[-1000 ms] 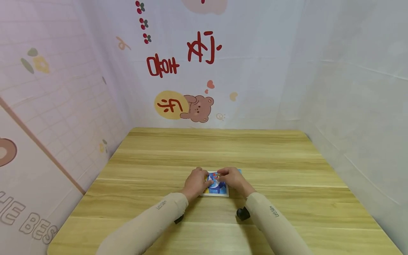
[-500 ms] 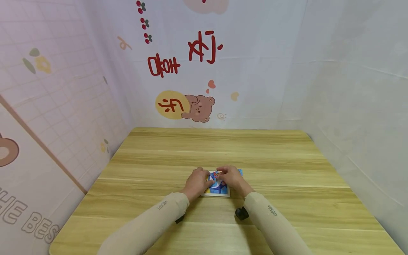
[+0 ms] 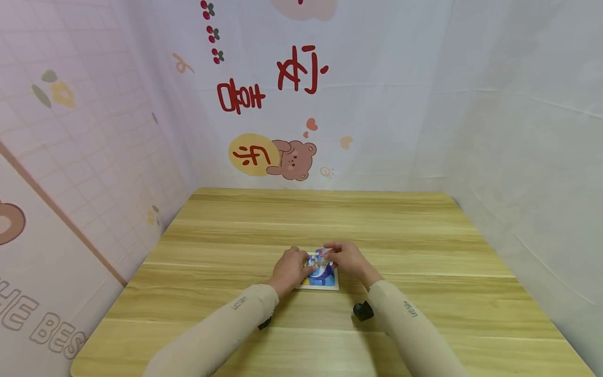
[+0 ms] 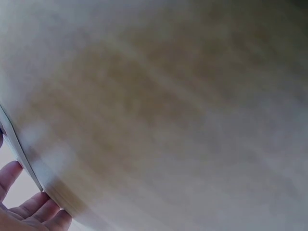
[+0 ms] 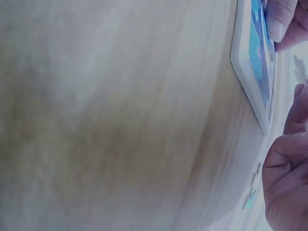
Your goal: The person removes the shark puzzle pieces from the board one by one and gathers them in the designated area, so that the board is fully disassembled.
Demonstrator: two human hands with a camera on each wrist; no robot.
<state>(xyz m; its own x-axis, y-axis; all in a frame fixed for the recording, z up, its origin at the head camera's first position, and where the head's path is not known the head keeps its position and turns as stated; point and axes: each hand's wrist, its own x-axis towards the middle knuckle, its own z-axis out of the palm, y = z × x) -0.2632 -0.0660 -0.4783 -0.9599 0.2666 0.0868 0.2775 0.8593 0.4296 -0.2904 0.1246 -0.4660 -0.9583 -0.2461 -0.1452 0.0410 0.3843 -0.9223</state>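
A small jigsaw puzzle [image 3: 322, 281] with a blue and yellow picture and a white border lies flat on the table. At its left side my left hand [image 3: 288, 271] holds it, thumb over the picture; the left wrist view shows fingers [image 4: 45, 211] along its edge. The thumb [image 5: 276, 26] on the picture also shows in the right wrist view. Over the puzzle's far edge, my right hand [image 3: 349, 258] pinches a colourful jigsaw piece [image 3: 321, 253] between thumb and fingers. Part of the picture is hidden by both hands.
The wood-grain table [image 3: 424, 293] spreads around the puzzle. In the right wrist view a thin-edged, partly green piece [image 5: 251, 192] lies on the table by the right hand. Printed white cloth [image 3: 367, 104] hangs behind and at both sides.
My right hand has shifted slightly away and to the right, and a jigsaw piece now shows lifted at its fingertips. The blue bit beyond that hand is out of sight. The left hand stays put.
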